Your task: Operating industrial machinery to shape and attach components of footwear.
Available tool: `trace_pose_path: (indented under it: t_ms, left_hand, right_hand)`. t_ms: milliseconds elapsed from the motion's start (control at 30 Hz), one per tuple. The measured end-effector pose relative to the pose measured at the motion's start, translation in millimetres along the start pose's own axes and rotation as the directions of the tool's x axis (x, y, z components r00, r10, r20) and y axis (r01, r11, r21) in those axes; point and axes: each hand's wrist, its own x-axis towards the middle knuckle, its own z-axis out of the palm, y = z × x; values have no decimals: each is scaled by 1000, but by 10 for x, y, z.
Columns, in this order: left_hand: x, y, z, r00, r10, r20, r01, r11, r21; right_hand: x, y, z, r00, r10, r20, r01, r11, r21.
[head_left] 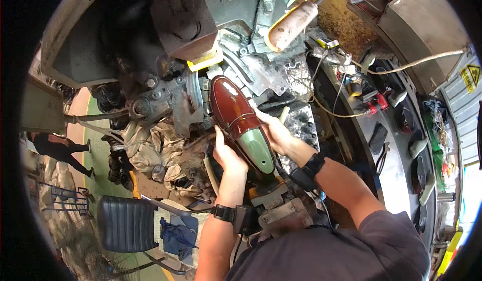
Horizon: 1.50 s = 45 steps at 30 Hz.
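A glossy dark red shoe upper (229, 100) is stretched over a green shoe last (255, 148), whose heel end points toward me. My left hand (229, 153) grips its left side, with the thumb up along the edge and the other fingers hidden underneath. On the opposite side, my right hand (272, 131) is closed around the upper near the last, its fingers partly hidden. The toe points away from me, close against the metal parts of a machine (201, 93). Below the heel end stands a worn machine support (268, 193).
A lamp-like cylinder (291, 26) hangs above the machine. On the right, a curved rack (386, 165) carries several shoes and a red tool (376, 103). A black chair (125, 223) with blue cloth stands lower left. Another person (60, 148) walks at far left.
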Motion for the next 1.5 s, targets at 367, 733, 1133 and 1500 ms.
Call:
trace_pose_path:
  t_ms: [367, 733, 1133, 1500]
  left_hand:
    - [51, -64, -98, 983, 116, -145, -118, 993, -5]
    - [-10, -34, -146, 991, 101, -93, -98, 995, 31]
    - [43, -59, -114, 999, -29, -34, 29, 1000, -7]
    - [135, -170, -153, 952, 270, -142, -247, 955, 162]
  right_hand:
    - [-96, 131, 183, 957, -213, -196, 212, 977, -27]
    - [-224, 79, 371, 951, -190, -243, 191, 981, -19]
    - [-154, 58, 332, 918, -299, -260, 289, 954, -75]
    - [-11, 129, 243, 925, -284, -254, 295, 956, 6]
